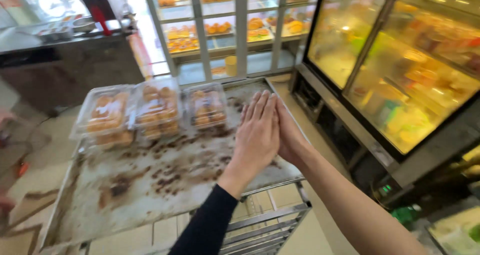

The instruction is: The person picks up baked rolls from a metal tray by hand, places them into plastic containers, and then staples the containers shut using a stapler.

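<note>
The left hand (257,135) and right hand (286,135) are pressed flat together, palm to palm, fingers straight and pointing to the upper frame, holding nothing. They hover over the right part of a stained metal tray (150,185). Three clear pastry boxes (152,112) lie in a row up and left of the fingertips, the nearest (206,105) closer to the left hand. The tray's lower area lies bare; a glass display case (400,70) stands right.

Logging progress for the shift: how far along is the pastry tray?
Done: three clear lidded boxes of pastries sit together at the far end of the stained metal tray. In hand: nothing; left hand and right hand are pressed palm to palm above the tray. Left: no unboxed pastries are visible on it.
</note>
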